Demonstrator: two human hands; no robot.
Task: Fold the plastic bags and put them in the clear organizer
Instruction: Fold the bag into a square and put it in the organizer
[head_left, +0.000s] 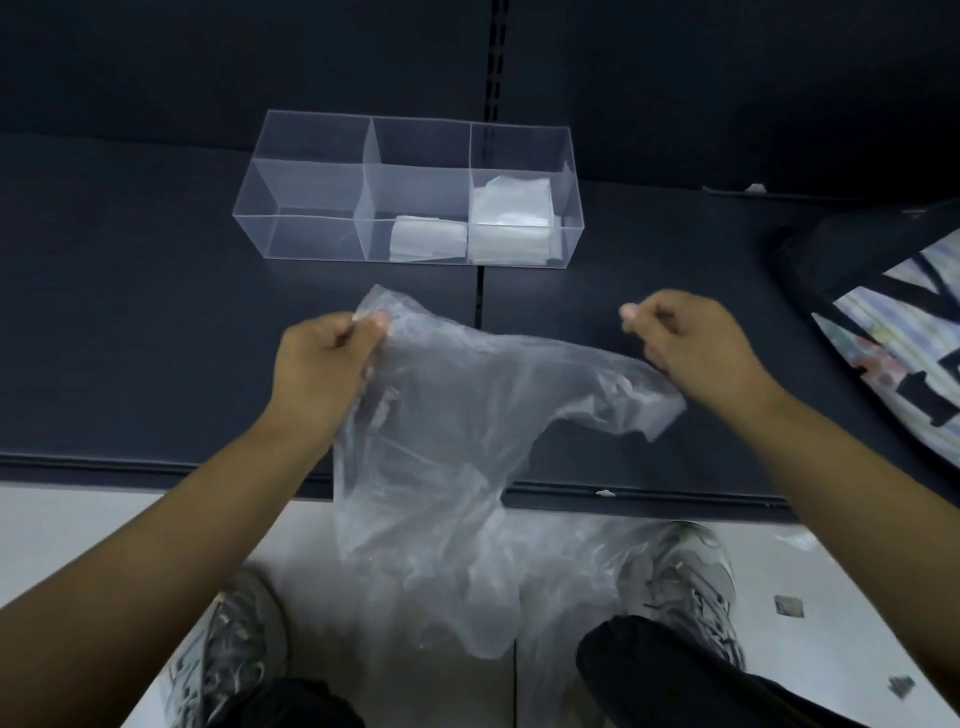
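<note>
Crumpled clear plastic bag (452, 441) hangs from the left hand (322, 364), whose fingertips pinch its upper corner; right hand (691, 353) curls beside its other end, grip unclear. Clear three-compartment organizer (311, 228) sits beyond on the dark shelf (130, 312).

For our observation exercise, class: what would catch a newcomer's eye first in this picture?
The crumpled clear plastic bag stretched between the left hand and right hand, front and centre. Behind it on the dark shelf, the clear organizer holds folded bags in its middle and right compartments.
</note>
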